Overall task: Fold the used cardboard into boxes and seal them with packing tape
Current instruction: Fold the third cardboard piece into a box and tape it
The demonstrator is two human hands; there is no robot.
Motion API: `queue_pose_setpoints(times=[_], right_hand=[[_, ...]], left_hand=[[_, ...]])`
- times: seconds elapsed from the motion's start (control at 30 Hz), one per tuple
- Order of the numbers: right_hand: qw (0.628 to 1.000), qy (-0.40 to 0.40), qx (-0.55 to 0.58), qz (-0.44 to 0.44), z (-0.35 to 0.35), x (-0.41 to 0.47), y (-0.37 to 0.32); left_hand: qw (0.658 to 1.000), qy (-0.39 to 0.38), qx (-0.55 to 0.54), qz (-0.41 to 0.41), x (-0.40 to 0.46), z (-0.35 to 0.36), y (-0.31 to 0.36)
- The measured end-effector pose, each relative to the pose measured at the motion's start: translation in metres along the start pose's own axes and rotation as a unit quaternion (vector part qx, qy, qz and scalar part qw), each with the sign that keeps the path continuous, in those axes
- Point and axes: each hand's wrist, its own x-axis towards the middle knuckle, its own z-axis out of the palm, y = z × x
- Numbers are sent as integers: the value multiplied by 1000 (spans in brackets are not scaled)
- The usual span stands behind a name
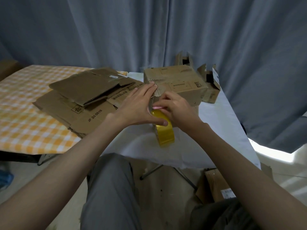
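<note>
A folded-up brown cardboard box (179, 80) stands on the white-covered table, its near corner facing me. My left hand (139, 107) lies flat against the box's left side, fingertips on its top edge, thumb resting on a yellow roll of packing tape (164, 130). The roll hangs upright against the box's near face. My right hand (174, 108) pinches something small and pink at the top of the roll, pressed to the box corner. Whether a tape strip is stuck down is hidden by the hands.
A stack of flattened cardboard (83, 98) lies left of the box on an orange checked cloth (25, 117). Smaller open boxes (209, 80) stand behind and right. Grey curtains (149, 30) hang behind. More cardboard (216, 185) sits on the floor at the right.
</note>
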Motion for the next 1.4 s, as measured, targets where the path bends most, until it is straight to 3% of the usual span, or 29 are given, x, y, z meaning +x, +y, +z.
queue_pose_setpoints(times=[0.5,0.6,0.67,0.8,0.93,1.03,1.1,1.17,1.3,1.4], right_hand=[[997,17,56,58,-16,-9,1],[990,73,51,108,-15,-22,14],[977,92,50,187,-11,-41,27],[942,9,20,336,10,-84,52],[917,-49,6,396,18,-96,55],[920,53,72,383,14,-71,40],[892,80,205,394,8,-42,21],[846,35,315,430,5,-17,7],[758,-24,404,511,0,6,-5],[735,-19,448,508,4,5,-3]], left_hand=[[1000,6,4,-8,3,3,-3],[1000,2,7,-8,3,1,-2],[1000,1,11,-6,2,0,-1],[1000,0,16,-12,2,0,0],[1000,-3,21,-10,2,0,0],[1000,-3,23,-10,2,1,1],[1000,1,25,-10,1,1,0],[1000,5,22,-9,1,2,-1],[1000,6,22,-10,1,3,0],[1000,9,19,-15,1,4,0]])
